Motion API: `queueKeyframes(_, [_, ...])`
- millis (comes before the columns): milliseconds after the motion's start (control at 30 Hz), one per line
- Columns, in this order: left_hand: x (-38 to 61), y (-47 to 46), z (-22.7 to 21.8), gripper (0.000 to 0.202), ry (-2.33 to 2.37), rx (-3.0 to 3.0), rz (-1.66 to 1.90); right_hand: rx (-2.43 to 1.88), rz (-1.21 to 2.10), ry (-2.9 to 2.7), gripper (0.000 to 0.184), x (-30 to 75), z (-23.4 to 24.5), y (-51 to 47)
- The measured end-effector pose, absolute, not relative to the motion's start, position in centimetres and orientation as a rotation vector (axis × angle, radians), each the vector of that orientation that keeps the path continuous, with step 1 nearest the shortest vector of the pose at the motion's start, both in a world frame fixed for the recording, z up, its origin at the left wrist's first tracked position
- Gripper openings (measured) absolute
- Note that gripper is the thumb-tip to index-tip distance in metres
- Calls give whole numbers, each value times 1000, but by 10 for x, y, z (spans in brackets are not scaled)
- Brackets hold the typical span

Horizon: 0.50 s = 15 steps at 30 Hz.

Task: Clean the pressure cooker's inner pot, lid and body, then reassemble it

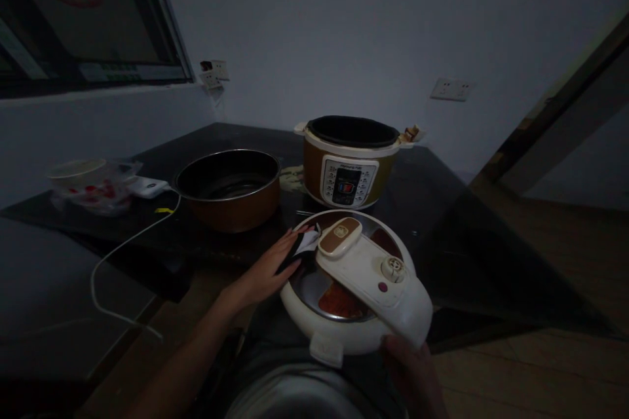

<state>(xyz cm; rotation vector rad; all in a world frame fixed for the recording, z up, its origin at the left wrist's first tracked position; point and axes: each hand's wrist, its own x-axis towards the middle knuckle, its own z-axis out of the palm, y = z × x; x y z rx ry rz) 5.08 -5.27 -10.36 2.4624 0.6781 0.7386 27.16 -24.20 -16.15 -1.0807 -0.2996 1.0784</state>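
Note:
A white pressure cooker lid (304,314) with a metal top, brown patches and a raised white handle is tilted at the table's near edge. My right hand (415,373) grips its near right end, below the handle; some fingers are hidden under it. My left hand (272,268) is at the lid's left side, fingers and thumb around a dark cloth with a white patch (307,242), which rests against the metal top. Behind the lid stands the pressure cooker body (314,170), brown and white with a button panel, its top uncovered.
Left of the cooker is a brown pan (230,209) with a dark inside. A bowl in a plastic bag (83,177) and a white power strip (147,186) with a hanging cord lie on the dark table (472,229). Wall sockets (451,89) are behind.

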Motion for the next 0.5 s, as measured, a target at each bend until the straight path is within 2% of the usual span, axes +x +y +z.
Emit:
queueKeyframes(333, [48, -129, -105, 64, 374, 2696, 672, -1118, 1061, -224, 76, 270, -172, -240])
queueKeyframes(500, [67, -140, -90, 73, 186, 2855, 491, -1100, 1031, -313, 67, 270, -183, -237])
